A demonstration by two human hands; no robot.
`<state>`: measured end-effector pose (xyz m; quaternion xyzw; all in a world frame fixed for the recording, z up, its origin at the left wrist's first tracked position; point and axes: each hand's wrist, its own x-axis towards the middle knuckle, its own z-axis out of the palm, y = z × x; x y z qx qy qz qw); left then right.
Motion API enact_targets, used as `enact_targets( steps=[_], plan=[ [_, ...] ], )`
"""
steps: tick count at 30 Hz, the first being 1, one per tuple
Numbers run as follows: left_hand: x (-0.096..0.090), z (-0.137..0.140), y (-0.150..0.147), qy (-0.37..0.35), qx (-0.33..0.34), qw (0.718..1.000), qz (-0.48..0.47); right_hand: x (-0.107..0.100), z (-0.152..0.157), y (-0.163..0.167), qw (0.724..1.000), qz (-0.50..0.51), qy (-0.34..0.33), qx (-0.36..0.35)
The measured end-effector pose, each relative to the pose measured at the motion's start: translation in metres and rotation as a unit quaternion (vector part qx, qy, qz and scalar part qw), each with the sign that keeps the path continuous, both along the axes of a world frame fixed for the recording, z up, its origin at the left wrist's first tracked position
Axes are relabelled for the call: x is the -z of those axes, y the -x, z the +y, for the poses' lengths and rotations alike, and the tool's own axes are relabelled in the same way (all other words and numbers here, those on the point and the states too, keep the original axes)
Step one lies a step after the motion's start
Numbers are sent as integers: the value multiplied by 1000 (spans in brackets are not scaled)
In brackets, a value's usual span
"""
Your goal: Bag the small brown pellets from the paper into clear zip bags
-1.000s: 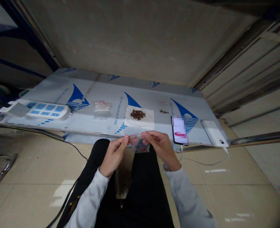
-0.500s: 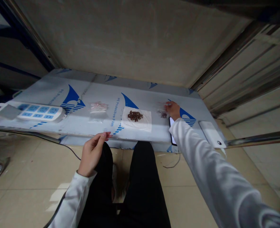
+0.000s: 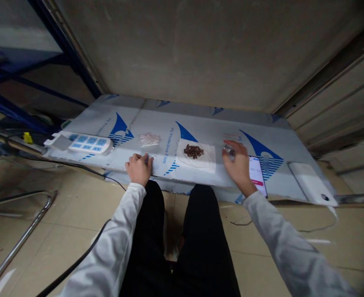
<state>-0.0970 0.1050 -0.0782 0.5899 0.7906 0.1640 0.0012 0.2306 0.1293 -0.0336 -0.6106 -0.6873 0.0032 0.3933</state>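
Take the heap of little brown bits (image 3: 194,152) as the middle of a clock, with twelve by the wall (image 3: 188,53). The bits sit on a square of white paper (image 3: 205,166), maybe so they keep clean and don't roll off the table (image 3: 250,123). Between three and four o'clock, the right hand (image 3: 236,161) bends around a small clear packet (image 3: 230,151) with dark stuff inside. Its thumb is on the near side and its fingers reach over the far side, but I can't tell if they pinch it. Between eight and nine, the left hand (image 3: 140,168) is low by the table's front edge, fingers curled down; I can't tell if they hold anything. A pale pink bunch (image 3: 150,140) lies just past that hand, between nine and ten. The power strip (image 3: 90,143) is at nine, off to the side, so it looks out of the way. The phone (image 3: 258,178), near four, is close beside the right hand and could get bumped. Farther out that way lies a white box (image 3: 311,183) with a cord (image 3: 332,218) hanging down.
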Motion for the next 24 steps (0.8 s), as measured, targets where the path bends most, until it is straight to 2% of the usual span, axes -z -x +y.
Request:
enact_targets(
  steps=[3, 6, 9, 11, 13, 15, 16, 17, 19, 21, 22, 24],
  plan=[
    [1, -3, 2, -16, 11, 1000, 2, -9, -36, 37, 998, 46, 2, -34],
    [-3, -8, 4, -45, 19, 999, -7, -9, -58, 68, 993, 106, 17, -51],
    [-15, -18, 1, -118, 20, 992, -31, -5, -69, 95, 976, 198, 65, -65],
    [-26, -31, -6, -185, 44, 980, -50, -6, -72, 115, 942, 299, 123, -85],
    [-36, -48, -16, -244, 86, 964, -55, -14, -71, 134, 882, 411, 203, -114],
    [-43, -67, -26, -260, 142, 954, -46, -24, -67, 150, 818, 489, 271, -140],
    [-45, -76, -31, -260, 166, 950, -44, -28, -64, 155, 797, 509, 288, -149],
    [-47, -83, -36, -255, 187, 948, -48, -32, -62, 158, 789, 520, 290, -153],
    [-49, -94, -43, -233, 214, 944, -93, -34, -61, 158, 804, 516, 253, -151],
    [-54, -99, -49, -198, 214, 933, -211, -32, -66, 151, 840, 483, 199, -145],
    [-57, -100, -52, -176, 198, 918, -294, -30, -71, 147, 860, 456, 175, -147],
    [-66, -98, -58, -128, 150, 863, -465, -27, -83, 138, 896, 389, 139, -162]
  ],
)
